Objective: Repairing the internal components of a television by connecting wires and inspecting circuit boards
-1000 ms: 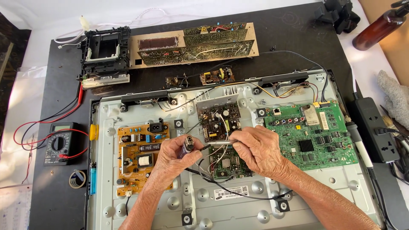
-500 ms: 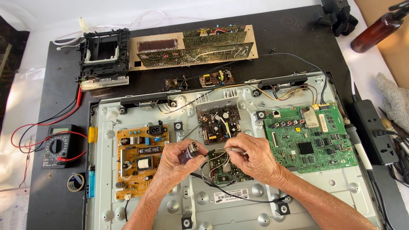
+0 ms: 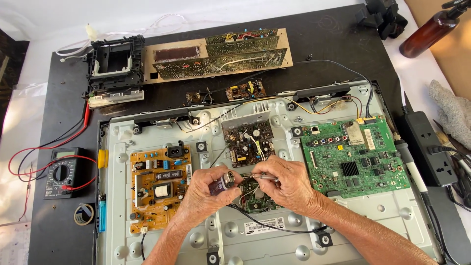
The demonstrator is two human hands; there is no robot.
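My left hand (image 3: pixel 210 189) grips a small purple-and-silver cylindrical part (image 3: pixel 222 182) with a black wire trailing from it. My right hand (image 3: pixel 289 184) pinches thin metal tweezers (image 3: pixel 258 175) whose tip points at that part. Both hands hover over a small green circuit board (image 3: pixel 255 200) in the middle of an opened television's grey metal back panel (image 3: pixel 392 221). A dark board (image 3: pixel 248 141) sits just above the hands.
An orange power board (image 3: pixel 159 189) lies left, a large green main board (image 3: pixel 355 156) right. A multimeter (image 3: pixel 61 172) with red and black leads, tape roll (image 3: pixel 83 214), lighter (image 3: pixel 102 212), power strip (image 3: pixel 432 147), brown bottle (image 3: pixel 429 32) and spare boards (image 3: pixel 221 54) surround the panel.
Both hands have shifted slightly lower and drawn closer together over the small green board; the tweezers' tip now meets the held part.
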